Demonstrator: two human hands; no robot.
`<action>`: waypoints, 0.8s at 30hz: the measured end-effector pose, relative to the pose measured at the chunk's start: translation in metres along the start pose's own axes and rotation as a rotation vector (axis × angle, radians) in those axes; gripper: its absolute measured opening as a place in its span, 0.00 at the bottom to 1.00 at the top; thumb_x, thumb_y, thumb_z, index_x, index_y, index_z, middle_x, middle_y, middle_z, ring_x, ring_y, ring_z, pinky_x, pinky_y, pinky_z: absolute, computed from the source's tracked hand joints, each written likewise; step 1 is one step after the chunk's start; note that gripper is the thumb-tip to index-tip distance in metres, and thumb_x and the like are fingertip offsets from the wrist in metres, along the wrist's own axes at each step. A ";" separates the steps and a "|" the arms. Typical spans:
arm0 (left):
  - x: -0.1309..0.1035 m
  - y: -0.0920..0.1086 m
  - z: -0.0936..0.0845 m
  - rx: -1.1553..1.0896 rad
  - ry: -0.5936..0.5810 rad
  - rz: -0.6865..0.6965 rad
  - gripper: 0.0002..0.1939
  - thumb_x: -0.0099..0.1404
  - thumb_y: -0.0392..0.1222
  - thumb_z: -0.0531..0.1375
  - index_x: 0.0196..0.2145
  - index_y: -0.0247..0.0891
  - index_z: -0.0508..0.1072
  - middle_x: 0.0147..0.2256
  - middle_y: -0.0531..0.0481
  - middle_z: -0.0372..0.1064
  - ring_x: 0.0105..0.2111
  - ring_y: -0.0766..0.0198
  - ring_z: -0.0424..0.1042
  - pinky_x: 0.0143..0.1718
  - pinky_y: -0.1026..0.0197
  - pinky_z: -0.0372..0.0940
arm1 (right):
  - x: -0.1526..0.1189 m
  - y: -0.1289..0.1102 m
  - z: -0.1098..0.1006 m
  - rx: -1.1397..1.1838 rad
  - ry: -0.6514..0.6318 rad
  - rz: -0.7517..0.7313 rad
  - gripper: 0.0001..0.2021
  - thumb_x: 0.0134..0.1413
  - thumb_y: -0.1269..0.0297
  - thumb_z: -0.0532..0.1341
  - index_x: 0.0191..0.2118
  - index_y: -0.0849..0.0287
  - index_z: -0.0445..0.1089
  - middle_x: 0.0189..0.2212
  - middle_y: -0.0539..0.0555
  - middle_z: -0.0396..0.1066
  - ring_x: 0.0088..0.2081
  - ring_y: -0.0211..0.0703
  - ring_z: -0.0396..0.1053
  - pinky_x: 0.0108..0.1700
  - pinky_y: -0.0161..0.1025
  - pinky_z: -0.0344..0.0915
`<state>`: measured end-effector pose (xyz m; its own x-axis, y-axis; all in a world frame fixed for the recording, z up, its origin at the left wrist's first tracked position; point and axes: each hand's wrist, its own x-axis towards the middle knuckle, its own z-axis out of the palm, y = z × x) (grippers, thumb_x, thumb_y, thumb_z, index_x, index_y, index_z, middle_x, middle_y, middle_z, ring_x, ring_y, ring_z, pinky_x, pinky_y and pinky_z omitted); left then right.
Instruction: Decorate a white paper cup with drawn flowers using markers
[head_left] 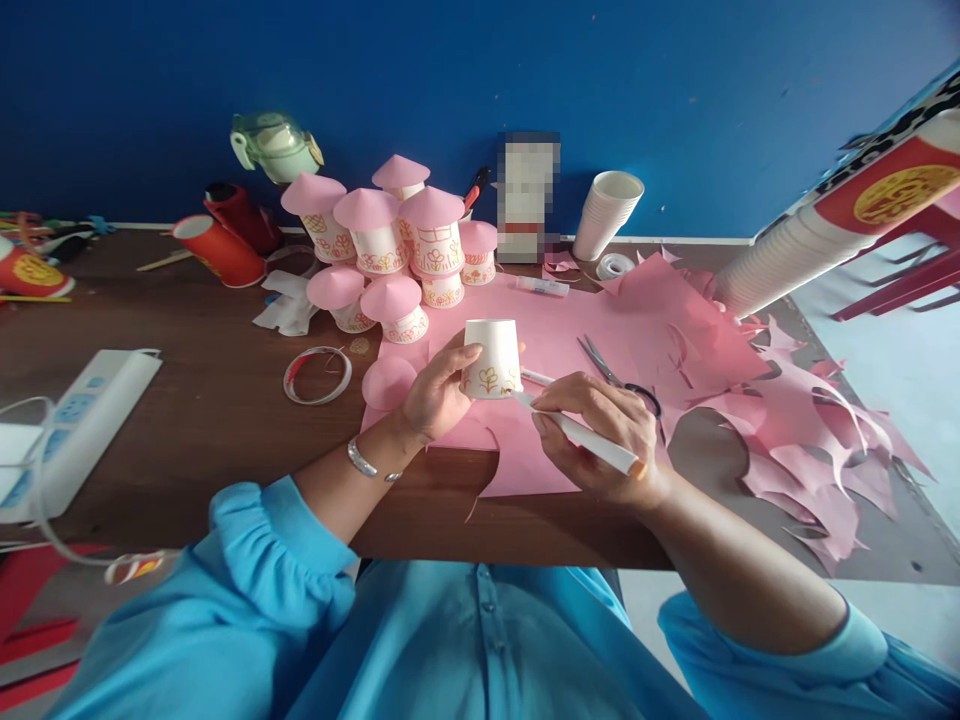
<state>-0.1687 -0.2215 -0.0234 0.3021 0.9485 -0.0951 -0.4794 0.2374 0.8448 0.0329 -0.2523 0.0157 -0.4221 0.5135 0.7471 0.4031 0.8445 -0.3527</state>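
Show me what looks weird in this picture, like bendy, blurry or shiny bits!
Head view: the tall cup stack leans outward, likely wide-lens stretching; head view: blocky squares hide something before the blue wall; head view: the silver bracelet glints, while the white cup in the left hand looks fairly sharp.

My cup [491,350]: white paper, smooth, matt. My marker [596,443]: white plastic by the look, slight sheen. Cones [367,210]: matt pink paper. Sheet [525,472]: same paper, smooth. Scraps [799,440]: same again, curly. Scissors [616,378]: metal, dark plastic. My bracelet [361,458]: shiny silvery metal. Shirt [457,640] I'm wearing: blue cloth, soft sheen. Table [202,340]: brown wood-look, smooth. Power strip [124,385]: smooth white plastic.
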 end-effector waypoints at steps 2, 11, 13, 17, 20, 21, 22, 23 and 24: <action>0.000 0.001 0.001 0.021 0.004 -0.004 0.23 0.60 0.57 0.64 0.48 0.44 0.73 0.49 0.42 0.78 0.57 0.41 0.73 0.53 0.44 0.71 | 0.000 0.000 0.000 -0.014 0.002 0.005 0.08 0.61 0.76 0.61 0.41 0.55 0.69 0.29 0.48 0.74 0.29 0.38 0.75 0.30 0.34 0.72; 0.001 -0.001 -0.002 -0.022 -0.008 0.012 0.21 0.59 0.56 0.65 0.47 0.43 0.76 0.48 0.41 0.79 0.55 0.40 0.74 0.49 0.44 0.71 | 0.000 0.001 -0.001 -0.037 0.005 -0.003 0.08 0.61 0.76 0.62 0.41 0.55 0.69 0.29 0.49 0.74 0.29 0.38 0.75 0.30 0.34 0.73; 0.001 -0.001 -0.001 -0.024 -0.006 0.007 0.20 0.60 0.55 0.64 0.46 0.43 0.76 0.48 0.41 0.79 0.55 0.41 0.74 0.50 0.44 0.71 | -0.001 0.001 0.000 -0.038 0.009 -0.002 0.07 0.61 0.76 0.62 0.40 0.56 0.68 0.28 0.49 0.75 0.29 0.38 0.75 0.30 0.34 0.72; 0.000 0.000 0.000 -0.036 -0.007 0.000 0.22 0.59 0.54 0.65 0.48 0.43 0.76 0.48 0.41 0.80 0.54 0.41 0.75 0.49 0.45 0.71 | -0.001 0.001 0.000 -0.031 0.007 0.003 0.06 0.60 0.76 0.62 0.39 0.57 0.69 0.28 0.50 0.74 0.28 0.38 0.75 0.29 0.34 0.71; 0.000 0.000 0.000 -0.047 -0.010 0.009 0.24 0.59 0.54 0.65 0.50 0.43 0.76 0.48 0.42 0.80 0.54 0.42 0.75 0.49 0.45 0.72 | 0.000 0.001 0.000 -0.016 0.004 0.002 0.06 0.60 0.77 0.62 0.38 0.58 0.68 0.27 0.50 0.74 0.27 0.37 0.74 0.29 0.33 0.71; 0.000 0.000 0.000 -0.045 -0.010 0.011 0.24 0.59 0.54 0.65 0.51 0.43 0.75 0.47 0.42 0.80 0.53 0.42 0.75 0.49 0.46 0.72 | 0.001 0.000 -0.001 -0.009 0.003 0.003 0.07 0.60 0.77 0.61 0.38 0.58 0.68 0.27 0.49 0.74 0.27 0.36 0.74 0.29 0.33 0.70; 0.000 0.000 0.000 -0.040 -0.012 0.012 0.24 0.60 0.53 0.65 0.52 0.42 0.75 0.48 0.42 0.80 0.53 0.43 0.75 0.50 0.46 0.72 | 0.002 0.000 -0.001 -0.002 0.001 0.006 0.07 0.60 0.77 0.61 0.38 0.57 0.68 0.27 0.49 0.74 0.27 0.36 0.73 0.29 0.32 0.70; 0.000 0.000 0.000 -0.035 -0.014 0.015 0.24 0.61 0.53 0.64 0.52 0.42 0.74 0.48 0.42 0.79 0.53 0.43 0.75 0.50 0.46 0.71 | 0.002 -0.001 -0.001 0.003 -0.005 0.013 0.07 0.60 0.77 0.61 0.38 0.57 0.68 0.27 0.48 0.74 0.27 0.35 0.73 0.28 0.32 0.70; 0.001 0.000 0.000 -0.031 -0.020 0.021 0.24 0.61 0.53 0.64 0.53 0.42 0.74 0.48 0.42 0.79 0.53 0.43 0.75 0.50 0.46 0.71 | 0.003 -0.002 -0.002 0.006 -0.016 0.022 0.07 0.61 0.76 0.60 0.38 0.56 0.68 0.27 0.48 0.74 0.27 0.35 0.73 0.28 0.32 0.69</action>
<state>-0.1686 -0.2209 -0.0239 0.3075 0.9492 -0.0667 -0.5115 0.2240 0.8296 0.0325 -0.2525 0.0194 -0.4258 0.5345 0.7301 0.4080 0.8336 -0.3723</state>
